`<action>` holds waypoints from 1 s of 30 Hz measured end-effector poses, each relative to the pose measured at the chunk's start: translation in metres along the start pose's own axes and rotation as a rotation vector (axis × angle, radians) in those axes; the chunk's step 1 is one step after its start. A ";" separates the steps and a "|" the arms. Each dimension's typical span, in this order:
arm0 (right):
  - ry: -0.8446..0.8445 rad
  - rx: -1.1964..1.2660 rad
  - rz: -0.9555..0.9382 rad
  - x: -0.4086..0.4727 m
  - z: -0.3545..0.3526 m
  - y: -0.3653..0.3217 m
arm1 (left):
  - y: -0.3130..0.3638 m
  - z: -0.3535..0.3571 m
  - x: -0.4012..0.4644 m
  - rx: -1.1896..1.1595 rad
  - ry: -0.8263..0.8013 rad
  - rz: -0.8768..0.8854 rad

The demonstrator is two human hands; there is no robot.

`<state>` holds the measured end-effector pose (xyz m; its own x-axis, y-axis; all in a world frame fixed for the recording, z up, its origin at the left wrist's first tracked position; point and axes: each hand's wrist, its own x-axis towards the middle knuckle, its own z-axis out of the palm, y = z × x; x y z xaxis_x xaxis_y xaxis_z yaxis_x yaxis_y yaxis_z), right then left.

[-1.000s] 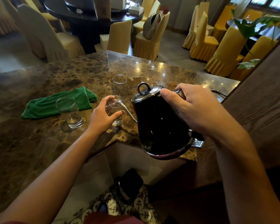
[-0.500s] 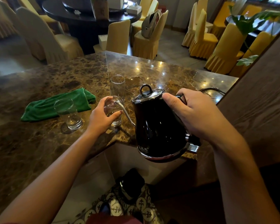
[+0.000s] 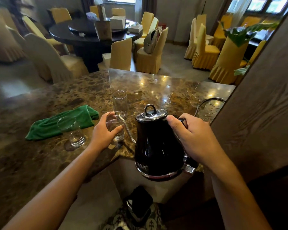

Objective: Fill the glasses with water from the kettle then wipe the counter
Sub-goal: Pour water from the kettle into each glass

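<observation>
On a brown marble surface (image 3: pixel 156 87), the left hand (image 3: pixel 103 133) wraps around a short glass (image 3: pixel 115 128) near the front edge. The right hand (image 3: pixel 194 138) grips the handle of a black kettle (image 3: pixel 156 146), its thin spout reaching over that glass's rim. A second glass (image 3: pixel 71 130) stands left, beside a green cloth (image 3: pixel 60 123); a taller glass (image 3: pixel 120 102) stands farther back.

Only one marking shows: small pale lettering low on the black kettle (image 3: pixel 158 146) body, at about 7 o'clock near its chrome base ring; too small and blurred to read. No other legible text, brand, number or sign on anything else.
</observation>
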<state>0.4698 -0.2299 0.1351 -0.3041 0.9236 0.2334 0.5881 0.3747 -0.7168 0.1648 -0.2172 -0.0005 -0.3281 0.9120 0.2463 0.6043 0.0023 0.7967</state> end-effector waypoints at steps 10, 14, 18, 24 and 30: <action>0.223 0.359 0.200 -0.026 0.032 0.002 | -0.015 -0.001 0.003 -0.063 -0.083 0.013; 0.293 0.534 0.291 -0.031 0.041 0.006 | -0.017 0.000 0.005 -0.060 -0.059 0.023; 0.315 0.663 0.336 -0.038 0.053 0.006 | -0.018 -0.002 0.008 -0.088 -0.072 0.025; 0.381 0.742 0.381 -0.045 0.063 0.003 | -0.019 -0.001 0.013 -0.111 -0.032 -0.002; 0.370 0.759 0.359 -0.037 0.061 0.003 | -0.014 -0.001 0.039 -0.115 0.088 -0.088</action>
<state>0.4370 -0.2678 0.0843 0.1383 0.9903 0.0145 -0.0896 0.0271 -0.9956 0.1425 -0.1818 -0.0016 -0.4415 0.8708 0.2162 0.4849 0.0288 0.8741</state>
